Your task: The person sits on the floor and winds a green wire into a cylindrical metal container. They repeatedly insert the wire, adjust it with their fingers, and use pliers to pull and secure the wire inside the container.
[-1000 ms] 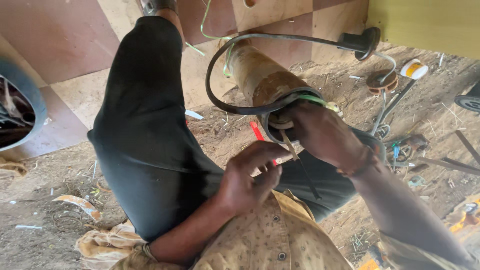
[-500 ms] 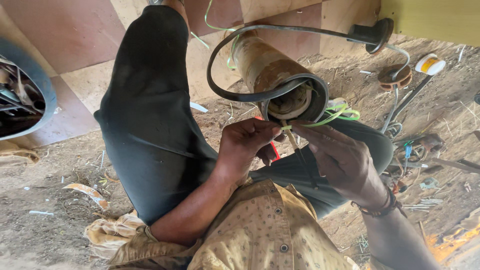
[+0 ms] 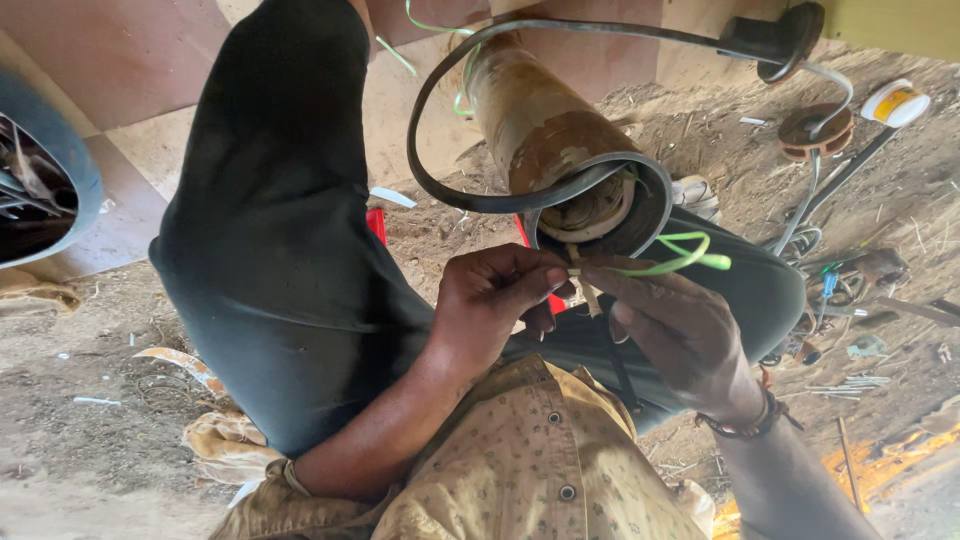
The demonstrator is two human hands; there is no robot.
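A rusty brown cylinder (image 3: 540, 130), like a pump motor, lies between my legs with its open end towards me. A thick black cable (image 3: 450, 190) loops around that end. My left hand (image 3: 495, 300) and my right hand (image 3: 680, 330) meet just below the opening. Both pinch thin wire ends (image 3: 583, 285) that come out of the cylinder. A bright green strip (image 3: 680, 255) curls over my right fingers. A red-handled tool (image 3: 545, 297) lies partly hidden behind my left hand.
My black-trousered legs (image 3: 270, 230) spread over sandy ground. Scattered tools and wire bits (image 3: 850, 290) lie at the right, with a round roll of tape (image 3: 895, 102) and a black plug (image 3: 780, 35) behind. A dark rounded object (image 3: 40, 180) sits at the left edge.
The view has tilted and drawn closer to the cylinder's end. My right hand has dropped from the opening to meet the left hand. Both now pinch the wire ends together.
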